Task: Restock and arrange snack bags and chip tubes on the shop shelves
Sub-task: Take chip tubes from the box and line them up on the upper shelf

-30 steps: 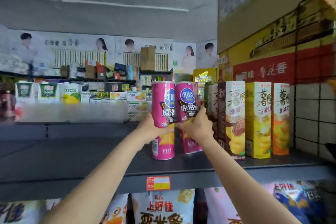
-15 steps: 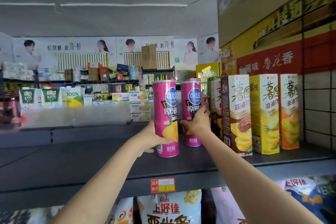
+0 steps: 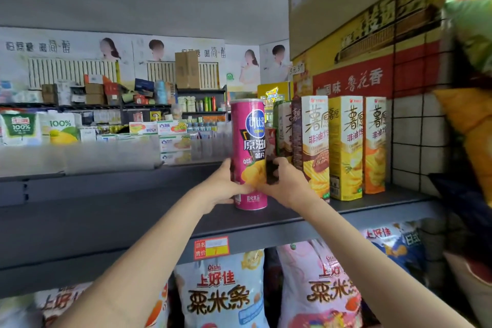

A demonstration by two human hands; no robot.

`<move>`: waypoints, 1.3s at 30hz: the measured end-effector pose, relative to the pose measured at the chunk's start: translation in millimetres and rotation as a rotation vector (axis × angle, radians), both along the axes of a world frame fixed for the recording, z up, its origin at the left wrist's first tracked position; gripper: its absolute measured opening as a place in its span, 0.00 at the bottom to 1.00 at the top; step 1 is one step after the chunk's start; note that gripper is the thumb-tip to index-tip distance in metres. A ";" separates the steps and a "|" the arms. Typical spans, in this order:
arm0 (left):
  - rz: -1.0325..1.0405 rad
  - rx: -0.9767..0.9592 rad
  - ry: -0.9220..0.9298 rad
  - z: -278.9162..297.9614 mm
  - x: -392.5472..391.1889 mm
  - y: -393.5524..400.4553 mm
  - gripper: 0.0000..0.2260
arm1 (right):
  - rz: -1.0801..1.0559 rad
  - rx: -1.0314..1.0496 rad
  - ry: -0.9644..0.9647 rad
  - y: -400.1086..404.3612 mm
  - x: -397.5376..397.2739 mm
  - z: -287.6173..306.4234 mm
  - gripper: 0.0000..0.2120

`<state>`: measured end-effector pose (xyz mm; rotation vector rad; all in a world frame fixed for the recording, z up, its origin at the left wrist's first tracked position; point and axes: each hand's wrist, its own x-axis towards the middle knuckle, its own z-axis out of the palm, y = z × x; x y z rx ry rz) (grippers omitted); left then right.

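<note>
Shop aisle, dark grey shelf (image 3: 133, 226) with one pink tube (image 3: 249, 152) standing upright, left hand (image 3: 226, 189) and right hand (image 3: 285, 184) both wrapped around it, five boxes (image 3: 343, 146) just right of them.

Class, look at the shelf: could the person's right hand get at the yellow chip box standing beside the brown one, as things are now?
Probably yes. The right hand sits just left of the box row, and the yellow chip box stands at the shelf's open front with nothing before it.

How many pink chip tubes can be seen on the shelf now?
1 pink chip tube is plainly visible, standing upright on the grey shelf between the left hand and right hand. A second may be hidden behind it.
</note>
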<state>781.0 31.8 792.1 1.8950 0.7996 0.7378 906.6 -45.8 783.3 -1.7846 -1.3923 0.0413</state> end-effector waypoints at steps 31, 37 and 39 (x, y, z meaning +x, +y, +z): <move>-0.409 0.165 0.447 -382.2 -3.7 -162.4 0.19 | -0.312 -0.573 0.156 -196.7 49.3 -324.3 0.11; -0.372 -0.157 0.807 -451.0 -13.3 -168.6 0.21 | -0.258 -1.030 0.085 -244.0 84.1 -437.8 0.13; -0.290 -0.212 0.800 -462.3 -5.3 -166.3 0.20 | -0.291 -1.053 0.098 -249.5 99.2 -451.2 0.13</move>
